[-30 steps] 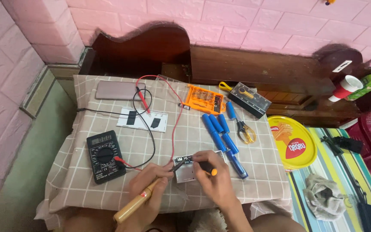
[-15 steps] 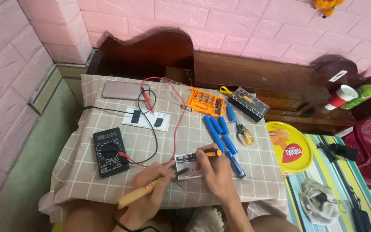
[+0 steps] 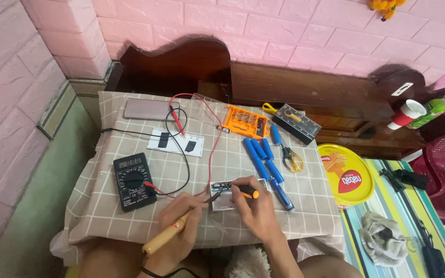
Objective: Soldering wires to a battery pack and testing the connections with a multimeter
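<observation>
While the left hand [image 3: 181, 226] is gripping a wooden-handled soldering iron [image 3: 173, 232], the right hand [image 3: 251, 203] is pinching an orange-handled tool [image 3: 247, 192] over the small grey circuit board [image 3: 224, 194] near the table's front edge; a slip could burn fingers.

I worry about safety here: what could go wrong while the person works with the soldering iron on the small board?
The soldering iron in the left hand meets the small board right beside the right hand, so a slip may burn fingers. The checked cloth under the board could scorch. The blue cells lie close by; heat might harm them.
</observation>
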